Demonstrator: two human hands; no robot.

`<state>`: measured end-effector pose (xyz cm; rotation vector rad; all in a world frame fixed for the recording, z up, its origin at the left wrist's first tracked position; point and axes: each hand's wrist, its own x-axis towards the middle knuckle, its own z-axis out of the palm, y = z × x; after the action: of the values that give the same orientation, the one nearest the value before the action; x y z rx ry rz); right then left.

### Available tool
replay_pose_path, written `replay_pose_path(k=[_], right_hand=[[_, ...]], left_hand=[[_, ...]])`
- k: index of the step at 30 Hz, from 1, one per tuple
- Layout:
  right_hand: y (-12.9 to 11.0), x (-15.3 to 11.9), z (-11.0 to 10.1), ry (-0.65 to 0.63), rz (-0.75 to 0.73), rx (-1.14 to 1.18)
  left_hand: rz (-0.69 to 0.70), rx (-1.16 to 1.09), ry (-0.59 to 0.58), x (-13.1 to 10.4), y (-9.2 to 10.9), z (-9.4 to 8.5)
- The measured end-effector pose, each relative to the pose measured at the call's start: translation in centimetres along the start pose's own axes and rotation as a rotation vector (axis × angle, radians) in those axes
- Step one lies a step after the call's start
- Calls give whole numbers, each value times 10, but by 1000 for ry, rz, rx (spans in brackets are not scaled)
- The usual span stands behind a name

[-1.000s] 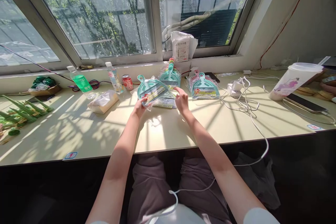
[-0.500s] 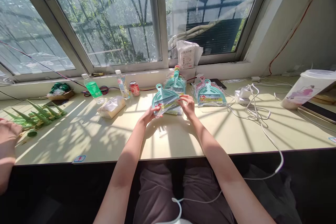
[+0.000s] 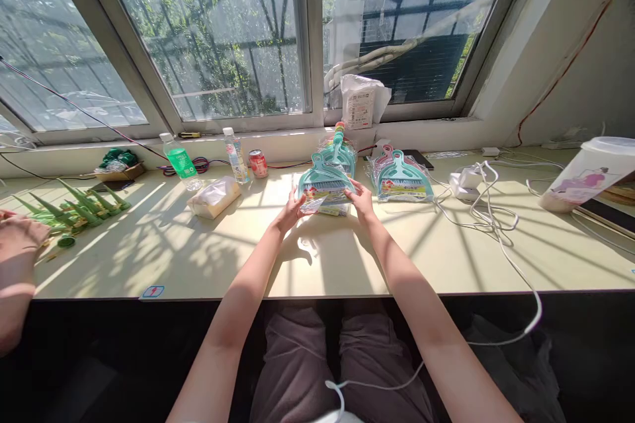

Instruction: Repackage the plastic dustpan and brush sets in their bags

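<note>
Left hand (image 3: pixel 290 213) and right hand (image 3: pixel 361 201) grip opposite sides of a clear plastic sleeve (image 3: pixel 317 201), fingers partly curled, thumbs at its lower front. Inside the sleeve is a teal dustpan (image 3: pixel 325 175) with a brush across it and a printed label, handle pointing toward the window, held over the pale surface (image 3: pixel 347 258).

A big lidded plastic cup (image 3: pixel 588 175) leans at the far right, with a little brownish matter at the bottom. To the right of the hands lies a stack of bagged dustpans (image 3: pixel 404 182), teal in front and pink behind. More bagged sets (image 3: pixel 340 152) sit just behind the held one. A white plastic bag (image 3: pixel 364 102) on the ledge wraps a labelled packet.

Well to the left, a soft pack (image 3: pixel 214 197) lies near a green-labelled bottle (image 3: pixel 181 160) and a second clear bottle (image 3: pixel 236 157); how full either is I cannot tell. Beyond them, a low cardboard box (image 3: pixel 119 172) holds a dark green bundle and crinkled clear plastic. Smallest of the containers is a red can (image 3: pixel 258 164); its contents cannot be seen.
</note>
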<state>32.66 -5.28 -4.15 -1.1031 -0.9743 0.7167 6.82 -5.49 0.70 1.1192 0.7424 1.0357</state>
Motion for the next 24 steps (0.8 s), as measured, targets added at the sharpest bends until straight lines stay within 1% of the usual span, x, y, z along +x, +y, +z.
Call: replay_pose_path(k=[1,3,5,6,8,10,13,17,20,24], right_hand=[[-2,1,-2,62,9,14],[-7,1,-6,154,22,12],[-13,-1,-7,174,15,-3],[-16,-4,-6,167,9,-5],[-20,-9,-1,152,15,3],[-23,-14,4,124,48,11],[-25,-17,11,47,75,21],[-22,-16,14,-16,48,7],[-19,-15,15,-48,17,-37],[-13,-14,17,-56,-3,-36]], left_hand=[[48,-12,8,-2,1,4],[116,45,2,-6,2,14],[174,142,21,-9,2,23],[205,176,58,-10,1,28],[247,193,172,-10,-1,36],[239,178,277,-9,-4,40],[216,165,386,-7,-7,40],[252,166,487,-5,-8,37],[266,148,505,-2,-8,35],[234,92,498,-2,-6,32]])
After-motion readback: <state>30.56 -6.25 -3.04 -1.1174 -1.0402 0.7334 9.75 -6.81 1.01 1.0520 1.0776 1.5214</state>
